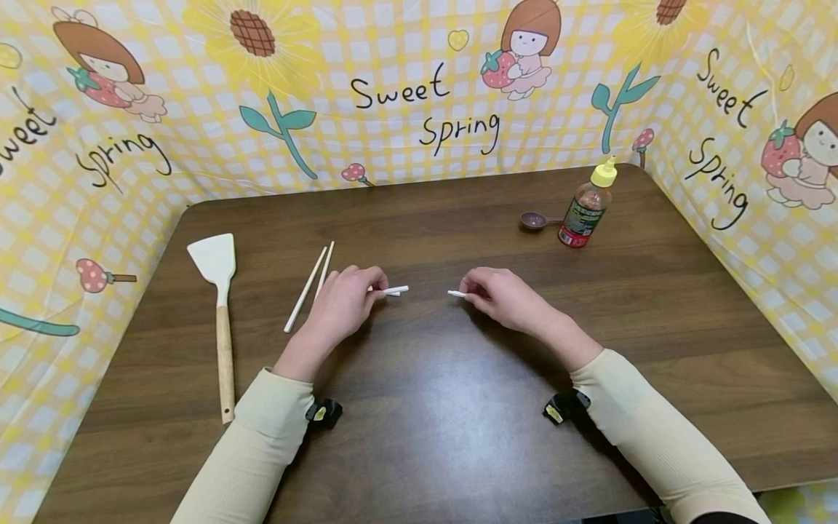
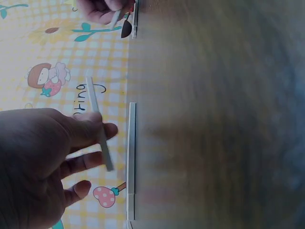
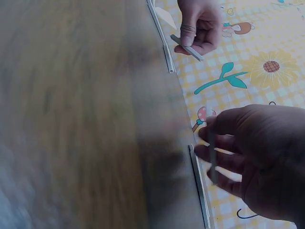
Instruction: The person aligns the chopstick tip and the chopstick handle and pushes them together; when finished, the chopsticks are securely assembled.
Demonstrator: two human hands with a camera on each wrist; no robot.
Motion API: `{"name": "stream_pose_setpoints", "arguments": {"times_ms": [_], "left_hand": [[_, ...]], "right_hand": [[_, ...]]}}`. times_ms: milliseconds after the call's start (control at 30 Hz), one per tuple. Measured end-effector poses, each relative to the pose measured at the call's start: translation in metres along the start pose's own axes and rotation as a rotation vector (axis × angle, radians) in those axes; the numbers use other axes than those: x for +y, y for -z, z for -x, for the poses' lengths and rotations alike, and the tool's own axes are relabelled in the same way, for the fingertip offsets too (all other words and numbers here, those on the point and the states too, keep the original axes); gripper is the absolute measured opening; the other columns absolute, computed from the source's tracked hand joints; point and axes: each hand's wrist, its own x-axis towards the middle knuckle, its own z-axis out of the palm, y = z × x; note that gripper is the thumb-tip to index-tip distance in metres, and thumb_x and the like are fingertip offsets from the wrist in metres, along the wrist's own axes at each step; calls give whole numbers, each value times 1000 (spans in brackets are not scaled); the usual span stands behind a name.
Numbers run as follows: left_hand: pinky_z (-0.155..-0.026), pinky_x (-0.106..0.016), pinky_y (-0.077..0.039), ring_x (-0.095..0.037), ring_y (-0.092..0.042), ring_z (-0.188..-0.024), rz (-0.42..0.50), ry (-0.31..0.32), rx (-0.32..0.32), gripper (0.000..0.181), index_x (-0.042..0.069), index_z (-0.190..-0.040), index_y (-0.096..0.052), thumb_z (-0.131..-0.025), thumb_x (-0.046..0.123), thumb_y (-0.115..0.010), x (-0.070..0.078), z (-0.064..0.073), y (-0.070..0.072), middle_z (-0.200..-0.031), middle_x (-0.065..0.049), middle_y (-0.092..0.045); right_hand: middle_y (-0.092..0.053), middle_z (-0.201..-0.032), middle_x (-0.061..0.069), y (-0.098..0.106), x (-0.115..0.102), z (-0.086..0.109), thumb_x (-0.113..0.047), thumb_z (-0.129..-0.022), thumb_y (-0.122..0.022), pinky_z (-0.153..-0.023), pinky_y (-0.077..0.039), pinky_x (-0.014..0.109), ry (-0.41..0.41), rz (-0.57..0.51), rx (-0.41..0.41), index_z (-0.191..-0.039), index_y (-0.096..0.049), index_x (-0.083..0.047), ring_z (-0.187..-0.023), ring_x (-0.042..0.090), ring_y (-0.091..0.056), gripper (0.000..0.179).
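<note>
My left hand pinches a slim, short white stick between thumb and fingertips, above the middle of the table. A second pale end shows just under it in the head view. In the left wrist view this stick juts out on both sides of the thumb, and the lower fingers spread loosely. Across a small gap, my right hand pinches another short white stick, mostly hidden behind the fingers from above. The right wrist view shows that stick blurred along the fingertips.
Two pale chopsticks lie left of my left hand. Farther left is a white spatula with a wooden handle. A sauce bottle with a yellow cap stands back right, beside a dark measuring spoon. Patterned cloth surrounds the brown table.
</note>
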Motion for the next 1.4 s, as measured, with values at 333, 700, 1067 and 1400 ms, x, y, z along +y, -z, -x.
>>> {"name": "stream_pose_setpoints", "arguments": {"times_ms": [333,700,1067,1400], "left_hand": [[-79,-44,-47,-25,-64,-93,142,-122,57,8,9,-102,-73,-95,6,-70,9,-1,0,-98,-3,-71],[-85,-39,-50,-22,-62,-93,219,-195,66,6,8,-101,-71,-96,5,-68,18,-1,-5,-97,-3,-69],[-84,-39,-50,-22,-62,-91,213,-231,78,6,7,-101,-71,-95,5,-69,25,0,-5,-96,-2,-69],[-85,-39,-51,-22,-63,-93,216,-243,77,7,7,-101,-71,-95,4,-69,27,0,-7,-96,-3,-69]], "right_hand": [[-64,-98,4,-5,-1,-3,-2,-98,-63,-78,-50,34,116,-53,46,-105,-73,-2,-85,16,-58,12],[-63,-97,3,-8,-6,-3,-3,-98,-64,-77,-51,33,137,-82,51,-105,-73,-3,-84,14,-59,11],[-62,-97,2,-9,-10,-3,-2,-98,-65,-77,-51,32,160,-71,52,-105,-73,-3,-84,14,-60,11],[-62,-95,1,-10,-11,-2,-3,-98,-65,-76,-51,32,177,-61,63,-105,-73,-3,-82,13,-59,11]]}}
